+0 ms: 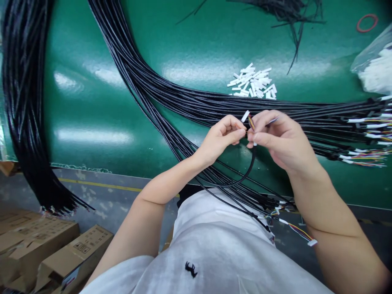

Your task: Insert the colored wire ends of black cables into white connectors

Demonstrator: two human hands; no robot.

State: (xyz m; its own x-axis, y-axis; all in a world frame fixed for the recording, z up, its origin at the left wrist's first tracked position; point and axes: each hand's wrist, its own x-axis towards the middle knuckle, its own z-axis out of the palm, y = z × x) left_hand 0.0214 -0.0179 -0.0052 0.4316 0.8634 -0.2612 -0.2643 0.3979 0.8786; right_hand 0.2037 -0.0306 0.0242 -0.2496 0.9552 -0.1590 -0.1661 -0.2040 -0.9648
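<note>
My right hand [280,136] grasps the end of a black cable [251,163] between thumb and fingers, at its coloured wires [251,121]. A white connector [245,116] sticks up from them, between my two sets of fingertips. My left hand [225,136] is closed in a pinch just beside the right fingertips, on what looks like one thin strand, though it is too small for me to be sure. From my right fingers the cable curves down and back to the left, towards my white shirt [220,249]. Just beyond my fingers a thick bundle of black cables [183,100] runs across the green table [92,106], and past that lies a loose heap of short white tubes [254,83]. Farther out are thin black strips [284,10], with a red ring [367,23] (a bright little thing) and a clear bag of white pieces [376,71] off to their right.
</note>
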